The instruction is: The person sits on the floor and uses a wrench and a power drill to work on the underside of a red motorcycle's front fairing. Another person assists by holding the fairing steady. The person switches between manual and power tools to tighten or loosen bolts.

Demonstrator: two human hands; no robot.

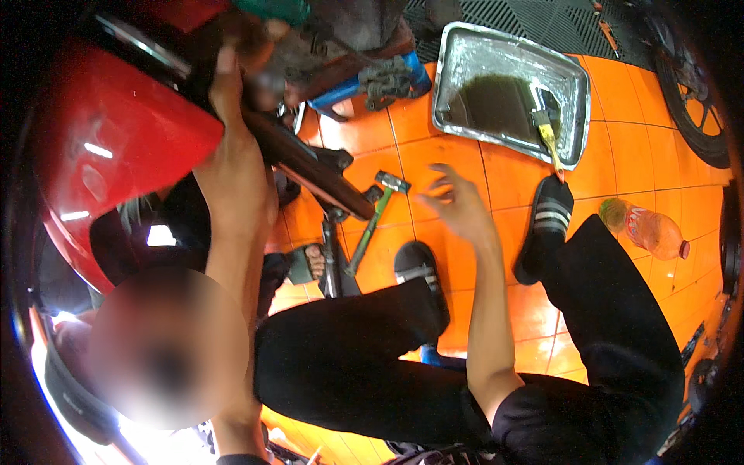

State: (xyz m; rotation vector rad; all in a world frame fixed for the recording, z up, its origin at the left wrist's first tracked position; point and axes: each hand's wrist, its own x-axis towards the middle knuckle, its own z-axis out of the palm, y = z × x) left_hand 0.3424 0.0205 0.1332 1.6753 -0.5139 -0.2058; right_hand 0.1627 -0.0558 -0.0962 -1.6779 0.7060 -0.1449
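My left hand (236, 167) reaches up beside a red motorcycle body panel (139, 139). Its thumb lies against a dark part at the upper left, and its other fingers are hidden. From near that hand, a dark metal tube (318, 170) slants down to the right. My right hand (457, 201) hangs over the floor with fingers apart, holding nothing. Closest to it is a hammer (376, 221) with a green handle, lying on the orange tiles. Beyond, a paintbrush (548, 143) with a yellow handle leans over the rim of a metal tray (446, 77) holding dark liquid.
A plastic bottle (655, 232) lies on its side at right. Dark matting (527, 19) and a wheel (690, 101) are at the far side. A blue frame (415, 74) carries greasy parts. Another person's blurred head (170, 349) is at lower left. My sandalled feet flank my right hand.
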